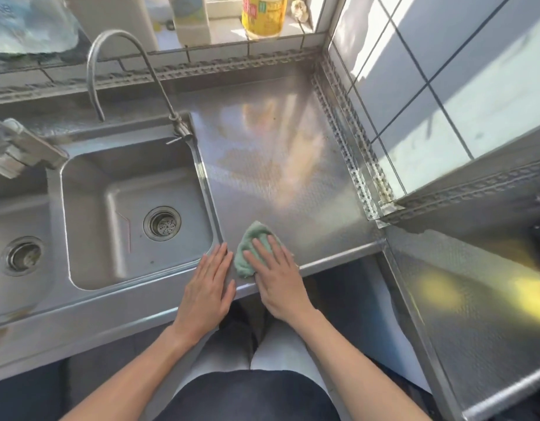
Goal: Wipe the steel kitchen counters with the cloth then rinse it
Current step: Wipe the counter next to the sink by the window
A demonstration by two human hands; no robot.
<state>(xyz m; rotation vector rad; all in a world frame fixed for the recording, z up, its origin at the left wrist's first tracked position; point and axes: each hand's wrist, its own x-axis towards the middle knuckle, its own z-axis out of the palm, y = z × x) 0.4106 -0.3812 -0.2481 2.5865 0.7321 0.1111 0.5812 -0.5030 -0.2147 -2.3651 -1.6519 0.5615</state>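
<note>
A crumpled green cloth [248,248] lies on the steel counter [278,153] near its front edge, just right of the sink. My right hand [276,279] presses flat on the cloth with straight fingers, covering its right half. My left hand [208,291] rests flat on the counter's front edge beside the cloth, fingers straight, holding nothing. The counter surface is embossed steel with faint brownish stains towards the back.
A double steel sink [132,214] lies to the left, with a gooseneck tap [123,65] behind it and another faucet [22,147] at far left. Bottles [264,15] stand on the tiled ledge. A tiled wall [430,86] bounds the right; a second steel counter [475,314] extends right.
</note>
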